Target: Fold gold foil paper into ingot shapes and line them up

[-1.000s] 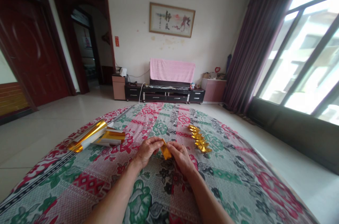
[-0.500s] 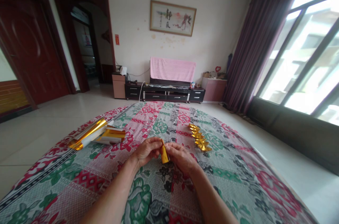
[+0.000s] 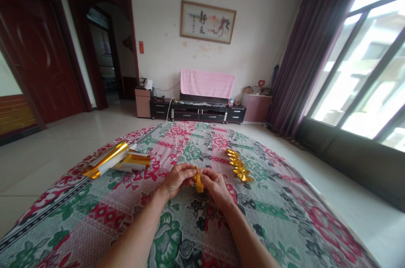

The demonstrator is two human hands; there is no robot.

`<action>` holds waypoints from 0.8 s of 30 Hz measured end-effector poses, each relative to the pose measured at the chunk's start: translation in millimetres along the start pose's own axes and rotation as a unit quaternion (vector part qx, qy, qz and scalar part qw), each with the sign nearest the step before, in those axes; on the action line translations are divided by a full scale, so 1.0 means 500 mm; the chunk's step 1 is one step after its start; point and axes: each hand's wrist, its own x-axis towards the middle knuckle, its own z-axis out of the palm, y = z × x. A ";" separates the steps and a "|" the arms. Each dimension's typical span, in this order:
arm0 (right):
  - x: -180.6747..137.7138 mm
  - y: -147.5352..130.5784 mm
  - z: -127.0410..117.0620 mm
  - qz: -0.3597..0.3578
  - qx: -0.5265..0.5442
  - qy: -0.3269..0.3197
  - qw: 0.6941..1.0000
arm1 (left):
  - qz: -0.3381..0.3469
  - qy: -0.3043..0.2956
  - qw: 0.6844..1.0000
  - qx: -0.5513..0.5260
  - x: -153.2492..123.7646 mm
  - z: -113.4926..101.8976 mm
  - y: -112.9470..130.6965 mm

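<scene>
A small folded piece of gold foil paper [image 3: 198, 182] is held upright between both hands, just above the patterned cloth. My left hand [image 3: 179, 178] pinches its left edge near the top with thumb and fingers. From the other side, my right hand [image 3: 216, 182] grips its right edge; some of those fingertips are hidden behind the paper. To the right lies a row of several folded gold paper pieces [image 3: 239, 166] with pointed ends. Loosely curled gold and white foil sheets [image 3: 110, 159] rest at the left.
A floral cloth [image 3: 190, 152] in red, green and grey covers the round surface under my hands. Beyond it stands a low black cabinet [image 3: 190, 115] with a pink cloth [image 3: 207, 83] over something on top. A purple curtain [image 3: 313, 57] and window are on the right.
Both hands have shifted slightly around the gold paper, and it looks narrower and turned a little. My right hand has moved a bit left. The other foil pieces stay put.
</scene>
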 end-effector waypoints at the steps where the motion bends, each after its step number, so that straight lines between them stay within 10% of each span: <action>1: 0.000 0.000 0.001 -0.009 -0.003 0.001 1.000 | 0.010 0.006 1.000 0.010 0.001 0.001 -0.001; 24: 0.004 0.008 0.006 -0.005 -0.027 0.046 0.999 | 0.034 0.020 0.998 0.058 0.004 0.003 -0.006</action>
